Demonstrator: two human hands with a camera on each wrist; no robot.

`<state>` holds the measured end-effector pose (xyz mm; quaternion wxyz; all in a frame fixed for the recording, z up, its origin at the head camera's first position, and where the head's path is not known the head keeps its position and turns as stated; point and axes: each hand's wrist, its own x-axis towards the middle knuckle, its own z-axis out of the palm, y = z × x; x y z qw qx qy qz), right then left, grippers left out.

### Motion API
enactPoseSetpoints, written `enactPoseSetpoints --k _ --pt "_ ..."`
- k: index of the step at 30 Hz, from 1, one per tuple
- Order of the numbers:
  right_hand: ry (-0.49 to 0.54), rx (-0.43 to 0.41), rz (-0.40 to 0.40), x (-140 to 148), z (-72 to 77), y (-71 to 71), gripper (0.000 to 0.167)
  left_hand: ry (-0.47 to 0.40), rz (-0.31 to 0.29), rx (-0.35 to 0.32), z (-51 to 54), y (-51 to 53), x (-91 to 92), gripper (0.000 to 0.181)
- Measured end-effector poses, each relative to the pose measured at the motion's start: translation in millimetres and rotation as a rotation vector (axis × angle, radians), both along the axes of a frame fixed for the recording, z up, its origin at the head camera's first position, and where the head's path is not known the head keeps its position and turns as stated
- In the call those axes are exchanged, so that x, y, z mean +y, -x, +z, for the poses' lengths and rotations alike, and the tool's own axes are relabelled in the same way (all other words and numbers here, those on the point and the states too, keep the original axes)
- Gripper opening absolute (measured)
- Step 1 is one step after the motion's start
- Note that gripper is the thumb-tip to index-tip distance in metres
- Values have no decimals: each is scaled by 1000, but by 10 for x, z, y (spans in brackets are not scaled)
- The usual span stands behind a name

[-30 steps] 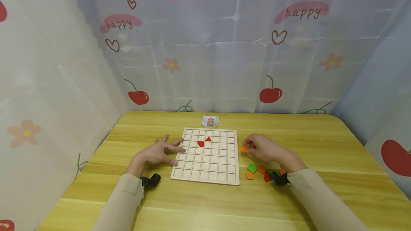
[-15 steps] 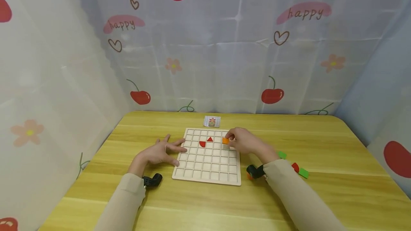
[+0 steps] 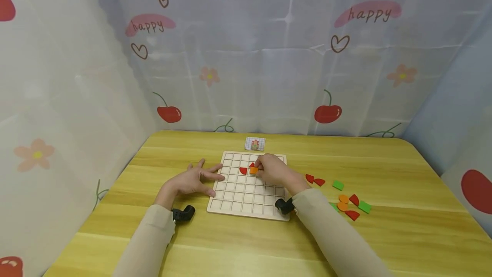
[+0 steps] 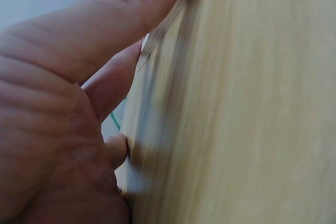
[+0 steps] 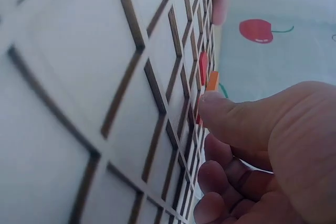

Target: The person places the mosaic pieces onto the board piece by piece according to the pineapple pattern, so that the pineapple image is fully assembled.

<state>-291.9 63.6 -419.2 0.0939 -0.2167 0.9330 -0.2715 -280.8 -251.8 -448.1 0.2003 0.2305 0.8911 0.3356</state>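
Note:
A pale wooden grid board [image 3: 246, 191] lies on the table. My right hand [image 3: 274, 170] pinches an orange square tile [image 3: 253, 170] between thumb and fingers, over the upper middle cells; the right wrist view also shows the orange tile [image 5: 212, 81] at the thumb tip. Just left of it, a red quarter-circle tile [image 3: 243, 170] sits in a cell. A red triangle tile [image 3: 252, 165] shows partly behind the orange one. With fingers spread, my left hand [image 3: 190, 181] rests at the board's left edge, its fingertips touching the rim. In the left wrist view the thumb [image 4: 105, 24] is straight.
To the right of the board lie loose tiles: red quarter-circles [image 3: 352, 215], orange circles [image 3: 342, 206] and green pieces [image 3: 364, 207]. A small printed picture card [image 3: 255, 143] lies behind the board. A patterned curtain [image 3: 246, 89] stands along the table's back edge.
My right hand has carried the orange square from the table at the board's right leftward over the board to beside the red tiles. My left hand has stayed at the board's edge.

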Motion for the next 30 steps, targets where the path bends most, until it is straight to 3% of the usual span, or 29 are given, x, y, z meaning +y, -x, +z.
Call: enactPoseSetpoints --k 10,22,30 --pt "-21 57 -27 -55 -31 -20 24 5 -10 9 22 29 25 59" --pt "36 21 -84 -127 -103 -4 24 5 4 5 16 -1 8 57" --pt "61 46 -74 -39 -53 -62 19 5 4 3 17 -5 12 58"
